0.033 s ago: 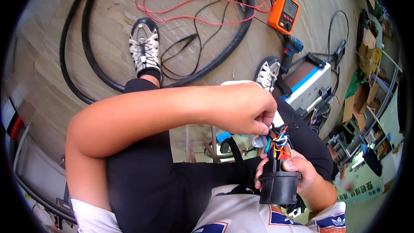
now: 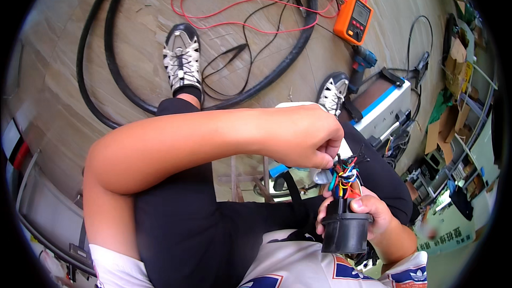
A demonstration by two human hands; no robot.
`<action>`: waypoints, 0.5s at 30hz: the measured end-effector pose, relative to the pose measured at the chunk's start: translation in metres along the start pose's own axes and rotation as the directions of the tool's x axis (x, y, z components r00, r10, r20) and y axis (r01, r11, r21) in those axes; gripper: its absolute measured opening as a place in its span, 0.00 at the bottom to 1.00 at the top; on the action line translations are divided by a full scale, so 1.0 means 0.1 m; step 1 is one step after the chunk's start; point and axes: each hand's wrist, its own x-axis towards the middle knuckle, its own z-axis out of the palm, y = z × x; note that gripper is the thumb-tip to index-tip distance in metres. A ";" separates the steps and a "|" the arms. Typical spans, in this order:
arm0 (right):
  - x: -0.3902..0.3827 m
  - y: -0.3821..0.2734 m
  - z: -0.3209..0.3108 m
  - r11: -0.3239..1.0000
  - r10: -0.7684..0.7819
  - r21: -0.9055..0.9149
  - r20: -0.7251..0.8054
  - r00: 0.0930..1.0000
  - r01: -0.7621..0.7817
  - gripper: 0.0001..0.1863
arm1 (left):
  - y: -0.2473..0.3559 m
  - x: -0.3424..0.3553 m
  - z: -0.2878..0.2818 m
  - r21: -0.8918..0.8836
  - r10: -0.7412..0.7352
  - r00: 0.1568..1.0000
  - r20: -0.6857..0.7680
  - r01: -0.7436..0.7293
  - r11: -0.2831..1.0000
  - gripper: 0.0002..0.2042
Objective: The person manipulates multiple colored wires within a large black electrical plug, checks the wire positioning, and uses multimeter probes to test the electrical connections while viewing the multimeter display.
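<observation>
My right hand (image 2: pixel 376 213) is wrapped round a black round plug connector (image 2: pixel 345 232), its wide end toward my body. A bundle of thin coloured wires (image 2: pixel 345 177) fans out of its far end: red, yellow, blue, green, white and black. My left arm reaches across from the left. At the tip of the bundle my left hand (image 2: pixel 312 136) is closed, its thumb and finger pinched on a wire; the exact grip is partly hidden. Just under those fingertips shows a small grey rounded piece (image 2: pixel 322 176).
Thick black cable (image 2: pixel 109 48) loops over the floor round my left foot. Red test leads (image 2: pixel 240 5) run to an orange meter (image 2: pixel 353 20). Near my right foot are a blue cordless drill (image 2: pixel 364 58) and a white-and-blue case (image 2: pixel 383 104). Cardboard boxes (image 2: pixel 440 128) and shelving line the right.
The whole view has shifted slightly. Both hands keep the same hold on the plug connector and the wires.
</observation>
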 end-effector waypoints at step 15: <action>0.06 -0.04 0.11 0.997 -0.075 -0.026 -0.079 0.994 0.074 0.32 | -0.19 0.09 -0.03 -0.037 0.132 0.990 0.039 -0.131 0.991 0.11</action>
